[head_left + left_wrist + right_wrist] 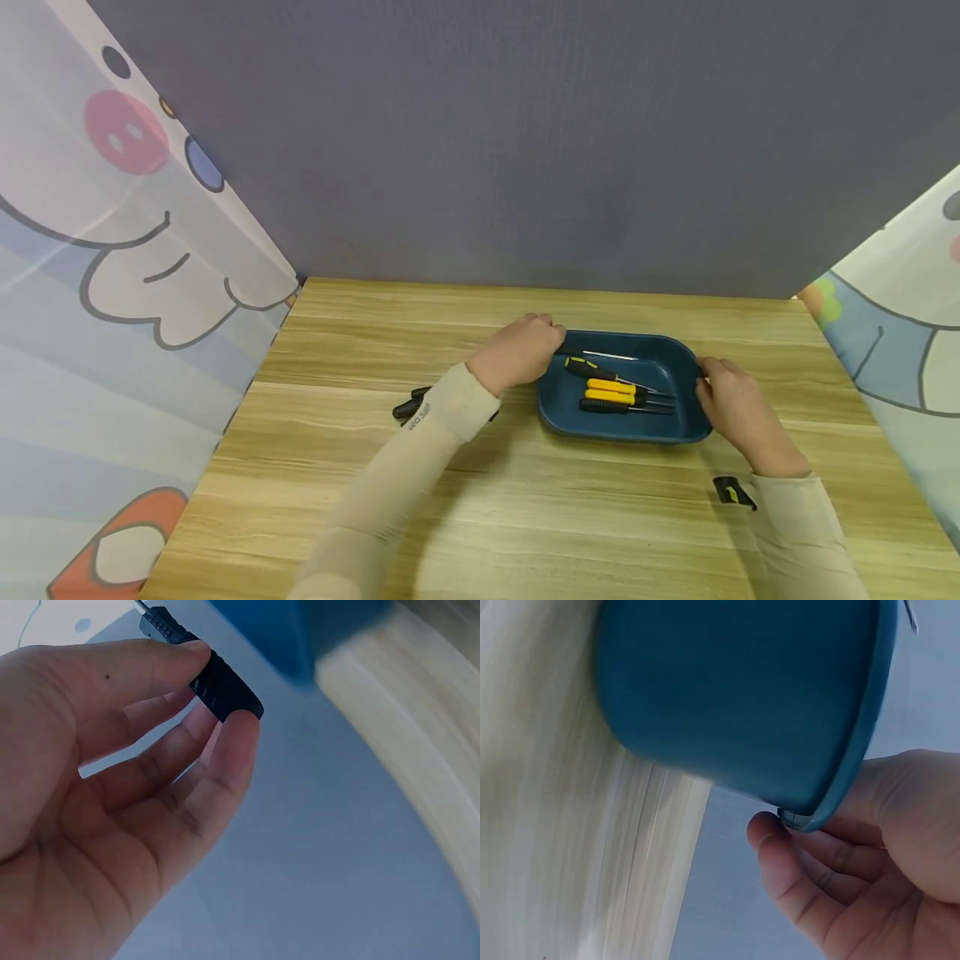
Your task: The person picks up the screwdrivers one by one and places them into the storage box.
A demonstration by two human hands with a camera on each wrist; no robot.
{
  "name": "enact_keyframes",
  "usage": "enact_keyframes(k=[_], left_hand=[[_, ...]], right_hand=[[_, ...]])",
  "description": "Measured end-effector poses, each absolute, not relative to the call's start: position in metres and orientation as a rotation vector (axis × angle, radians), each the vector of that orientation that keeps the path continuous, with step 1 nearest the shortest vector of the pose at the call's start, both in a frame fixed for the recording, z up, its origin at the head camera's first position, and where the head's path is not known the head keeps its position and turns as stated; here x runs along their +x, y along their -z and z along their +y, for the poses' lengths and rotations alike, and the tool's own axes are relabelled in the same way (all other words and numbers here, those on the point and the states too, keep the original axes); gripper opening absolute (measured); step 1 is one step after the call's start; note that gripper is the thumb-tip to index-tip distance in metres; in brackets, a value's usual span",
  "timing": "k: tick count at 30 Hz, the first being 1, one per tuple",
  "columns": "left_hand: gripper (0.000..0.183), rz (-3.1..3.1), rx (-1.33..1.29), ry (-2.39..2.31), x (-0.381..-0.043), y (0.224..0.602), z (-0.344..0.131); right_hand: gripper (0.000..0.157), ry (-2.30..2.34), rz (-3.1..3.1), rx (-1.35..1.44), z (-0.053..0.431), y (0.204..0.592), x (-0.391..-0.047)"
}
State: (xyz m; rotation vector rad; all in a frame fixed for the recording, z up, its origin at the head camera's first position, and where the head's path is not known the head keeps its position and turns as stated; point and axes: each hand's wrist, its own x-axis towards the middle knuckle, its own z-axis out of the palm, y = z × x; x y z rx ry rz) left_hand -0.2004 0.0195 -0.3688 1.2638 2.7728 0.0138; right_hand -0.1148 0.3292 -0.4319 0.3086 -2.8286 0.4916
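My left hand [517, 354] pinches a screwdriver by its black ribbed handle [217, 682], between thumb and fingertips. The screwdriver's thin shaft [611, 356] points right, over the back of a blue plastic bin [622, 429]. On the bin's right end, my right hand [738, 408] grips the rim; the right wrist view shows fingers [780, 862] curled under the rim's corner. Inside the bin lie several screwdrivers: one with a black and yellow-green handle [588, 368], two with yellow handles [611, 386], and one with a black handle [602, 406] nearest the front.
Black-handled tools [408, 407] lie on the wood-grain table [600, 517] left of the bin, partly hidden by my left sleeve. Beside my right sleeve is a black piece with a yellow-green mark [733, 492]. A grey panel [525, 167] rises behind the table.
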Motion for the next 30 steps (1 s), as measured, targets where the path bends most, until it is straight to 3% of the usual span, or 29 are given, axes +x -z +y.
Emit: enact_keyframes(k=[12, 30], left_hand=[[0.018, 2.659, 1.268, 0.040, -0.204, 0.374, 0.084], [0.017, 2.588, 1.210, -0.023, -0.206, 0.398, 0.121]], right_hand=[[0.029, -0.501, -2.838, 0.285, 0.330, 0.432, -0.116], [0.028, -0.509, -2.853, 0.257, 0.330, 0.431, -0.117]])
